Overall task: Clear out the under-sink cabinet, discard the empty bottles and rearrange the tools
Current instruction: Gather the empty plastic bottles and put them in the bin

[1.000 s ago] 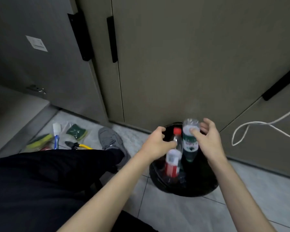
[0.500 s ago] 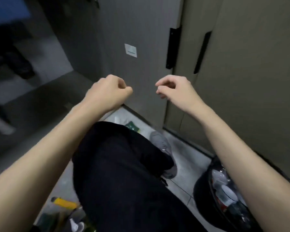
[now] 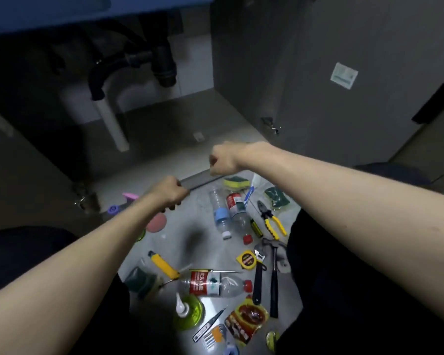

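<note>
Step in hand (judged): next empty bottles to be picked off the floor for discard.

- L grip (image 3: 171,194): fingers curled, nothing seen held; hovers above floor (image 3: 187,221).
- R grip (image 3: 222,160): fisted, empty, above cabinet sill.
- Bottles: blue-label (image 3: 219,216) and red-label (image 3: 237,208) touching, side by side, near L grip; third (image 3: 213,283) lying further down.
- Cabinet (image 3: 164,129): open, base bare.
- Advice: one bottle per grip, taken mid-body; pliers (image 3: 271,221) and cutter (image 3: 163,265) to be left for sorting.
- Obscured: bin not in view; whether bottles hold liquid, unclear; items at bottom edge blurred; pink item partly behind L arm.
</note>
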`<state>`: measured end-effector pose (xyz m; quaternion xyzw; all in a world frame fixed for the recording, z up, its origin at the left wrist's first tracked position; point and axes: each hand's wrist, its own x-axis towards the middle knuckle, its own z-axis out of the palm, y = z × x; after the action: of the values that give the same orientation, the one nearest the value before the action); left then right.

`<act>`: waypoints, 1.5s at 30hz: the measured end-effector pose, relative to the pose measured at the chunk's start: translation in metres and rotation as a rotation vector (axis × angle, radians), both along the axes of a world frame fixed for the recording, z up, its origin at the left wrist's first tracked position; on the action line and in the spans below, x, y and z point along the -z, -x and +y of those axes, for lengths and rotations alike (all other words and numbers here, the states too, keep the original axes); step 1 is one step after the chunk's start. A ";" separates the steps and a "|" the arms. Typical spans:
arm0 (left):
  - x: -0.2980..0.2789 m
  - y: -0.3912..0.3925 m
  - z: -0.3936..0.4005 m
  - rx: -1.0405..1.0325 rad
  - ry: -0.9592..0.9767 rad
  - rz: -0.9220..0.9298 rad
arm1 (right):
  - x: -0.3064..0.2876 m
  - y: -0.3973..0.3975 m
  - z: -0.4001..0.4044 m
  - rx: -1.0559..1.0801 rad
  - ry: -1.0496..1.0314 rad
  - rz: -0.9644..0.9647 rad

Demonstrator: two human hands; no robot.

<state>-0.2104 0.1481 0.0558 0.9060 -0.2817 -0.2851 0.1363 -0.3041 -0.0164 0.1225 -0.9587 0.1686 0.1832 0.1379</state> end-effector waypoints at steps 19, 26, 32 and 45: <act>0.195 0.077 0.054 0.618 -0.430 0.151 | 0.254 0.143 0.027 0.369 -0.212 0.187; 0.220 0.076 0.061 0.681 -0.336 0.055 | 0.273 0.128 -0.002 0.612 -0.255 -0.041; 0.238 0.077 0.062 0.776 -0.300 -0.005 | 0.299 0.087 -0.016 0.698 -0.244 -0.167; 0.199 0.034 0.050 0.733 -0.383 0.135 | 0.324 0.019 -0.022 0.827 -0.213 -0.136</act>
<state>-0.2444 0.1980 -0.1430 0.7339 -0.5177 -0.4210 -0.1271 -0.3227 -0.0383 -0.2015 -0.8007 0.5094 0.0654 0.3086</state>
